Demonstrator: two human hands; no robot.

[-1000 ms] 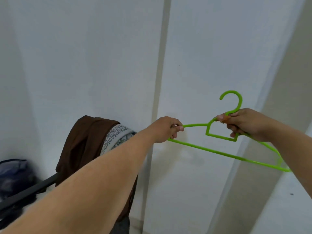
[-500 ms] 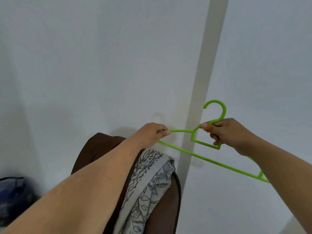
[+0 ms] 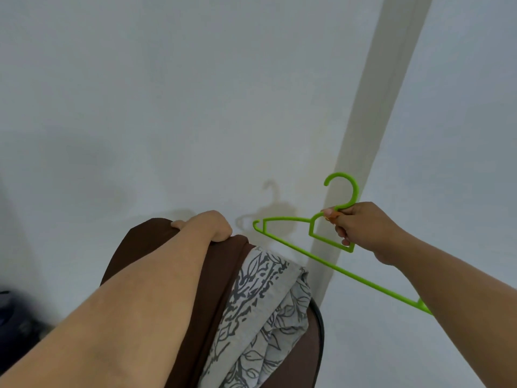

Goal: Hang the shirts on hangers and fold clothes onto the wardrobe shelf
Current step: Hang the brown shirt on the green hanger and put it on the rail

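While right hand (image 3: 363,228) pinches hanger (image 3: 330,261) at neck | long axis slants down-right | left hand (image 3: 208,226) grips brown shirt (image 3: 223,275), nearer, just left of hanger tip.

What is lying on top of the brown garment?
On the brown garment rests the left hand, gripping its top edge, and a grey leaf-patterned cloth is draped over its right side. What supports the garment underneath is covered and cannot be seen.

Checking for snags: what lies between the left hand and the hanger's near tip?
Only bare wall between left hand and hanger, head view.
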